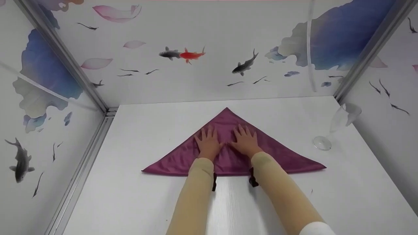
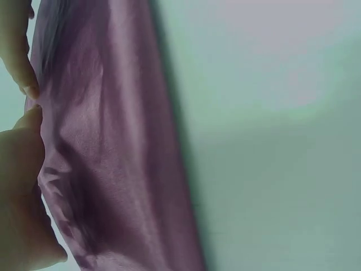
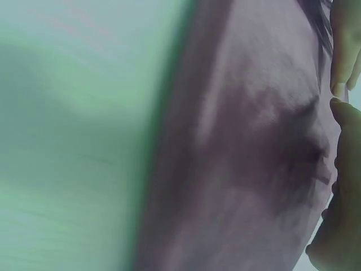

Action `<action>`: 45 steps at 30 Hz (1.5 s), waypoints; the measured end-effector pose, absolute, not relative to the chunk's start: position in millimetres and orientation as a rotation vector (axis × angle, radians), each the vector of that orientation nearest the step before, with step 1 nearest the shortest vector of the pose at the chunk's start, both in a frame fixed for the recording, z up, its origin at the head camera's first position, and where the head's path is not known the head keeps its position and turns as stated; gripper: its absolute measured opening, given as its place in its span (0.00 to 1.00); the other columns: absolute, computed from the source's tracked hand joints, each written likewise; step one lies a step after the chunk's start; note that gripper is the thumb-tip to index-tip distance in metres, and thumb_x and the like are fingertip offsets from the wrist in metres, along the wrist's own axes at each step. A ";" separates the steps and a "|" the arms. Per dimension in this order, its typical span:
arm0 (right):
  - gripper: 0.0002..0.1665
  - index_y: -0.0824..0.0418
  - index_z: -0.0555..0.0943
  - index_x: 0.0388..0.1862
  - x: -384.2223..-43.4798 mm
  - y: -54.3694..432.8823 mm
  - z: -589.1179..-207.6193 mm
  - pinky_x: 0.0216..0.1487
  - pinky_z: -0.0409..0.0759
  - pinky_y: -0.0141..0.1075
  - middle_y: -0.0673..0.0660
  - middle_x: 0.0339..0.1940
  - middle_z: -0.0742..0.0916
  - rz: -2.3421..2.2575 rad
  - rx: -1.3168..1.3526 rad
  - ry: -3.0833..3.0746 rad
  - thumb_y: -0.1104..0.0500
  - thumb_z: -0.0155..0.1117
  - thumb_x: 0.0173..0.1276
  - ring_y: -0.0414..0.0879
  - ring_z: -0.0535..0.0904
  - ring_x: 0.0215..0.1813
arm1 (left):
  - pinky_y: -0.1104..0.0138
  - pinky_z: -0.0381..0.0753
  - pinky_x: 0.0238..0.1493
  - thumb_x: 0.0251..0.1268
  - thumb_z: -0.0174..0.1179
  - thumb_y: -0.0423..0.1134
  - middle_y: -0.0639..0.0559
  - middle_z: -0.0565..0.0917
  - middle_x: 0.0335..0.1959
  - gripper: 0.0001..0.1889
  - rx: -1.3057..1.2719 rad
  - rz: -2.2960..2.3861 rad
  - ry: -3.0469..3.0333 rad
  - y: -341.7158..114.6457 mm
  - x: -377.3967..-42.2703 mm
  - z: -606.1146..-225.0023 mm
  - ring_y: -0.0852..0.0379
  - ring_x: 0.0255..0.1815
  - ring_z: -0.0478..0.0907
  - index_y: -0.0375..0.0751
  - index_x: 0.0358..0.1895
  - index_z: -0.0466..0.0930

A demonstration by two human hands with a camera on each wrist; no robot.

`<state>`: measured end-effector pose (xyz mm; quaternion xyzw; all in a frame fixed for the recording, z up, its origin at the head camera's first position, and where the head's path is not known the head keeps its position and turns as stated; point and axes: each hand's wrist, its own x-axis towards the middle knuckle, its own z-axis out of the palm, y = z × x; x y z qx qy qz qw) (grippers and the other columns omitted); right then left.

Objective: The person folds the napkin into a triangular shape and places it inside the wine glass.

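Observation:
A purple cloth (image 1: 225,160) lies on the white table as a triangle, its point towards the back wall and its long folded-looking edge towards the person. My left hand (image 1: 208,142) rests flat on the cloth left of its middle, fingers spread. Right of the middle, my right hand (image 1: 245,141) presses on it the same way. The two thumbs point at each other with a small gap between. In the left wrist view the cloth (image 2: 113,130) shows soft creases beside the left hand (image 2: 20,186). Wrinkles also run by the right hand (image 3: 344,169) in the right wrist view.
A clear stemmed glass (image 1: 338,122) stands at the table's right side, near the right wall. White panels printed with fish and petals enclose the table (image 1: 130,140) at the back, left and right, with metal frame posts (image 1: 62,55) at the corners.

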<state>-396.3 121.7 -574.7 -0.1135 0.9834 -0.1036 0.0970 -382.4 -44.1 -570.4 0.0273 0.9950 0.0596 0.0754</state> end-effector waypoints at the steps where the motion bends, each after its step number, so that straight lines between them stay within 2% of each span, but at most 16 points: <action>1: 0.47 0.58 0.54 0.79 -393.6 121.8 -575.3 0.70 0.42 0.66 0.62 0.79 0.53 -0.313 -0.333 2.916 0.32 0.47 0.72 0.62 0.43 0.78 | 0.36 0.43 0.68 0.69 0.48 0.65 0.51 0.48 0.79 0.41 0.085 0.181 2.991 -43.8 -379.0 -570.5 0.44 0.78 0.40 0.50 0.79 0.48; 8: 0.46 0.59 0.54 0.79 -376.9 126.0 -578.0 0.69 0.41 0.66 0.64 0.79 0.55 -0.369 -0.303 2.898 0.33 0.48 0.72 0.64 0.43 0.78 | 0.37 0.48 0.68 0.67 0.47 0.68 0.50 0.51 0.78 0.42 0.104 0.140 3.053 -41.9 -362.9 -583.3 0.44 0.78 0.43 0.50 0.78 0.51; 14: 0.46 0.60 0.53 0.79 -364.3 130.0 -582.3 0.69 0.39 0.68 0.65 0.78 0.55 -0.417 -0.294 2.907 0.35 0.49 0.72 0.65 0.43 0.77 | 0.37 0.45 0.69 0.66 0.44 0.71 0.52 0.52 0.78 0.43 0.121 0.106 3.057 -40.2 -345.4 -585.4 0.43 0.78 0.43 0.51 0.78 0.50; 22: 0.48 0.60 0.51 0.79 -349.0 132.0 -593.0 0.68 0.37 0.68 0.65 0.79 0.54 -0.439 -0.282 2.905 0.34 0.49 0.72 0.64 0.41 0.78 | 0.36 0.47 0.68 0.68 0.47 0.67 0.50 0.56 0.77 0.41 0.123 0.191 3.049 -37.1 -324.5 -589.4 0.41 0.76 0.48 0.49 0.78 0.53; 32: 0.47 0.58 0.53 0.79 -325.3 131.3 -590.5 0.68 0.40 0.68 0.61 0.79 0.54 -0.387 -0.372 2.911 0.35 0.50 0.72 0.62 0.43 0.78 | 0.32 0.49 0.65 0.69 0.48 0.65 0.50 0.55 0.77 0.40 0.142 0.286 3.019 -37.1 -295.6 -584.9 0.40 0.77 0.46 0.49 0.78 0.53; 39: 0.47 0.60 0.52 0.79 -306.8 133.6 -579.2 0.67 0.37 0.70 0.63 0.79 0.53 -0.370 -0.368 2.863 0.34 0.49 0.72 0.64 0.40 0.78 | 0.26 0.44 0.61 0.67 0.50 0.66 0.47 0.52 0.78 0.42 0.158 0.409 2.948 -47.6 -280.3 -577.0 0.36 0.77 0.41 0.50 0.78 0.51; 45: 0.53 0.61 0.48 0.79 -299.3 140.9 -576.7 0.66 0.36 0.71 0.64 0.79 0.50 -0.345 -0.372 2.819 0.31 0.50 0.70 0.65 0.37 0.77 | 0.25 0.41 0.60 0.65 0.50 0.68 0.45 0.49 0.79 0.44 0.231 0.440 2.903 -51.6 -270.8 -567.8 0.36 0.77 0.39 0.50 0.78 0.51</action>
